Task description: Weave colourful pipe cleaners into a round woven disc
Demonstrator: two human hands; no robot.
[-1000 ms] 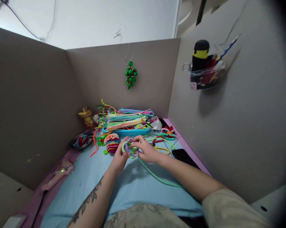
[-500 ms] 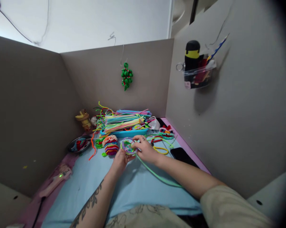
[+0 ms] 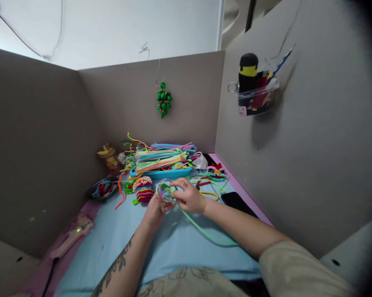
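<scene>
A small round basket woven from pipe cleaners (image 3: pixel 165 189), in lilac, green and mint, is held above the blue cloth. My left hand (image 3: pixel 156 209) grips its near left rim, thumb on the edge and fingers beneath. At its right side, my right hand (image 3: pixel 187 196) has its fingers pinched on the rim; the exact spot is partly hidden. A long mint-green pipe cleaner (image 3: pixel 201 231) trails from below my right hand toward my right forearm. Just left of the basket stands a striped pipe-cleaner piece (image 3: pixel 143 190) with a peach frilled top.
Bundles of pipe cleaners (image 3: pixel 161 159) lie in a blue tray (image 3: pixel 170 175) at the back. A black phone (image 3: pixel 237 203) rests on the right, a glue gun (image 3: pixel 74 236) and dark bowl (image 3: pixel 102 189) on the left. Grey partitions (image 3: pixel 186 99) enclose the table.
The basket has tilted and turned a little in my hands, showing more of its inside. My right hand's fingers have shifted slightly along the rim.
</scene>
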